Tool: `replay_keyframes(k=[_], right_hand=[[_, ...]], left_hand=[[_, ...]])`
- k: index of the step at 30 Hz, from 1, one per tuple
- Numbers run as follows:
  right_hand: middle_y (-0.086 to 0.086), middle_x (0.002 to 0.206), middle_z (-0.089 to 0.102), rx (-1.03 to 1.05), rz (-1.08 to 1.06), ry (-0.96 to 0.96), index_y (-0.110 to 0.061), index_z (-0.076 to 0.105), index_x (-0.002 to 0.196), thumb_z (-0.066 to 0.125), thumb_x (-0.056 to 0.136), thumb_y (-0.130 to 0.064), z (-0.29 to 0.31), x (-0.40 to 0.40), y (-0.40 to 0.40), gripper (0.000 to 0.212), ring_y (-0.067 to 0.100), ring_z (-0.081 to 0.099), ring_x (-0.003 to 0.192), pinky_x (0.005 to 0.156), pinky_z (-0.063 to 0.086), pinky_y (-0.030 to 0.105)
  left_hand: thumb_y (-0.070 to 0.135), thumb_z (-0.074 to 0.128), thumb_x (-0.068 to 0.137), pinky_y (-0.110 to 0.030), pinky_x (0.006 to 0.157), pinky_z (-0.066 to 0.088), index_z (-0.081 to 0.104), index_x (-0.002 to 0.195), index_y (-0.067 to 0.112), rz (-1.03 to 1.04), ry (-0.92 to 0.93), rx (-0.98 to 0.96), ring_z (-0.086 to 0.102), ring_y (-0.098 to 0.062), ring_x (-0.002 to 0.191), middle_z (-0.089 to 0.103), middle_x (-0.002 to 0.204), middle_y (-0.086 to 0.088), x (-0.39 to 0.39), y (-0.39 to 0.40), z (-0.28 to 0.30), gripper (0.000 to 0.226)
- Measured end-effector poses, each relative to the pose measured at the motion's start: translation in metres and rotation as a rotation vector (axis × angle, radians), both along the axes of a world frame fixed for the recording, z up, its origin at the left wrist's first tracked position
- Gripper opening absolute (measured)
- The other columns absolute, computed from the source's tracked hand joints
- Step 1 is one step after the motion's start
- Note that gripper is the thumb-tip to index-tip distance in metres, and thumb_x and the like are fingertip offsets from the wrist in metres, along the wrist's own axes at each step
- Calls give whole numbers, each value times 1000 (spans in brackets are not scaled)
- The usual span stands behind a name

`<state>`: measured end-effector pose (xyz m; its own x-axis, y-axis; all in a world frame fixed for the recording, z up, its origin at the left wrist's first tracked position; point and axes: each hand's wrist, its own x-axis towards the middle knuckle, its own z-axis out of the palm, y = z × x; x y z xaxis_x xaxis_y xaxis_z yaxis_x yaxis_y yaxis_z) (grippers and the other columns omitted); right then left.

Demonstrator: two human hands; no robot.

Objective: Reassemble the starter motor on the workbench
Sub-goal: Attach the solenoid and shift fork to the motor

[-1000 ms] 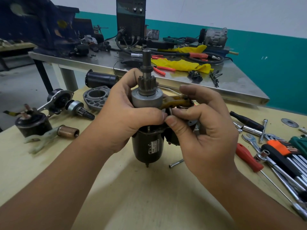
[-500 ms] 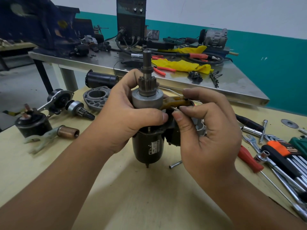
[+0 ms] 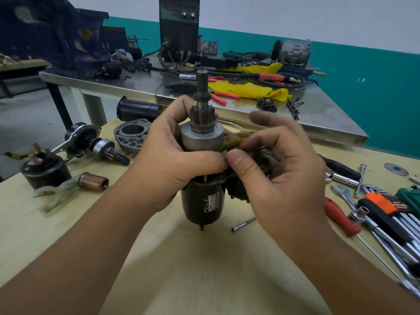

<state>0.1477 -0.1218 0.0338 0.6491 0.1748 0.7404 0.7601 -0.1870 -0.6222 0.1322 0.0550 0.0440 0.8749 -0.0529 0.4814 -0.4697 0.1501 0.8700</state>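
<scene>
The starter motor (image 3: 203, 202) stands upright on the yellow workbench (image 3: 186, 269), its dark body down and its pinion gear and shaft (image 3: 202, 110) pointing up. My left hand (image 3: 168, 160) grips it just below the grey clutch drum (image 3: 202, 137). A yellowish shift fork (image 3: 236, 140) sticks out to the right of the drum. My right hand (image 3: 279, 169) pinches at the fork's base with thumb and fingertips; what it pinches is hidden. The solenoid beside the motor body is mostly covered by that hand.
Left of me lie a second starter's parts: a solenoid (image 3: 43, 169), a plastic fork with a copper plunger (image 3: 91, 181), a drive with bracket (image 3: 95, 146), a nose housing (image 3: 131, 135). A steel pin (image 3: 243, 224) lies by the motor. Wrenches, hex keys and a red screwdriver (image 3: 341, 217) crowd the right.
My right hand has shifted slightly: its index finger lifted off the fork and the thumb moved in against my left thumb. The motor and my left hand stayed put.
</scene>
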Motion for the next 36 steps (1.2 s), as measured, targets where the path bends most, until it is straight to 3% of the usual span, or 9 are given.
replay_keyframes(k=[4, 8, 15, 17, 22, 27, 29, 33, 36], right_hand=[[-6, 111, 70, 41, 232, 281, -29, 56, 118, 77, 80, -23, 9, 5, -5, 44, 11, 69, 106, 89, 59, 32], [-8, 104, 73, -61, 193, 223, -34, 64, 109, 75, 77, -27, 16, 7, -7, 35, 11, 70, 102, 86, 60, 31], [-5, 98, 76, 73, 256, 226, -29, 70, 102, 83, 65, -35, 11, 7, -7, 40, 14, 73, 96, 80, 61, 29], [-4, 103, 76, 97, 278, 216, -26, 70, 106, 85, 68, -32, 8, 8, -7, 41, 14, 72, 102, 82, 60, 27], [-10, 119, 70, 39, 392, 229, -29, 58, 129, 73, 82, -25, -1, 8, -11, 48, 12, 66, 116, 91, 56, 25], [-19, 121, 68, 49, 393, 177, -29, 53, 137, 68, 90, -22, -8, 8, -4, 50, 6, 63, 119, 92, 53, 18], [-14, 124, 68, 43, 411, 196, -33, 50, 143, 68, 91, -25, -10, 11, -7, 55, 11, 63, 121, 94, 55, 24], [-5, 124, 64, -16, 425, 223, -44, 41, 140, 88, 73, -34, -20, 13, -14, 83, 23, 67, 116, 90, 59, 40], [-16, 123, 61, -165, 251, 96, -49, 36, 134, 95, 59, -41, -27, 13, -13, 95, 11, 66, 113, 87, 60, 33]], left_hand=[[6, 82, 63, -35, 79, 62, 55, 107, 13, -28, 1, -13, 75, -26, 88, 74, 95, -7, 0, 3, -1, 52], [6, 80, 64, -32, 78, 62, 54, 109, 13, -39, -8, -15, 76, -23, 86, 76, 93, -4, -1, 5, -1, 52], [15, 89, 65, -36, 81, 60, 55, 110, 10, -68, -30, 93, 75, -26, 90, 74, 97, -10, -1, 14, 11, 57], [25, 95, 64, -36, 83, 60, 56, 110, 11, -69, -36, 159, 75, -27, 92, 75, 98, -9, -1, 16, 17, 61], [16, 88, 65, -30, 81, 61, 61, 109, 17, 10, -41, 264, 76, -23, 92, 76, 98, -4, -1, 17, 23, 52], [16, 87, 65, -31, 79, 61, 60, 109, 19, 40, -46, 223, 77, -23, 89, 77, 94, -5, -3, 16, 18, 52], [13, 86, 66, -32, 79, 61, 60, 111, 18, 37, -59, 222, 77, -24, 89, 77, 95, -7, -5, 15, 18, 52], [14, 89, 65, -31, 78, 62, 63, 105, 18, 35, -56, 228, 77, -22, 88, 77, 94, -5, -6, 13, 20, 48], [15, 90, 62, -33, 78, 62, 63, 100, 19, 30, -56, 238, 76, -24, 87, 77, 91, -6, -5, 12, 21, 46]])
